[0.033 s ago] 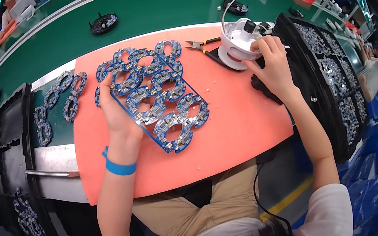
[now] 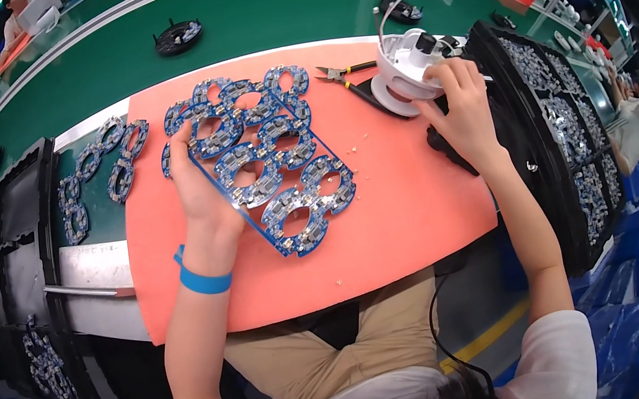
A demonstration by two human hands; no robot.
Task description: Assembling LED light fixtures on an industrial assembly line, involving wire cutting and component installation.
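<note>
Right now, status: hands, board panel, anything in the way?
Left hand on blue panel, flat on orange mat. Right hand at white housing. Cutters beside housing, apart from panel.

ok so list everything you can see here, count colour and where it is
circuit board panel: one, blue with ring-shaped cut-outs, on the mat centre, under the left hand
loose ring boards: several, blue, on the green surface left of the mat
mat: one, salmon-orange, covering the bench in front of the person
white device: one, round, white, top right of the mat, by the right hand
cutters: one pair, yellow and dark handles, top of the mat
black trays: several, black, right and left of the mat, holding small parts
conveyor: one, green, behind the mat
wristband: one, blue, left wrist
left hand: resting on the panel's left edge
right hand: on the white device
</note>
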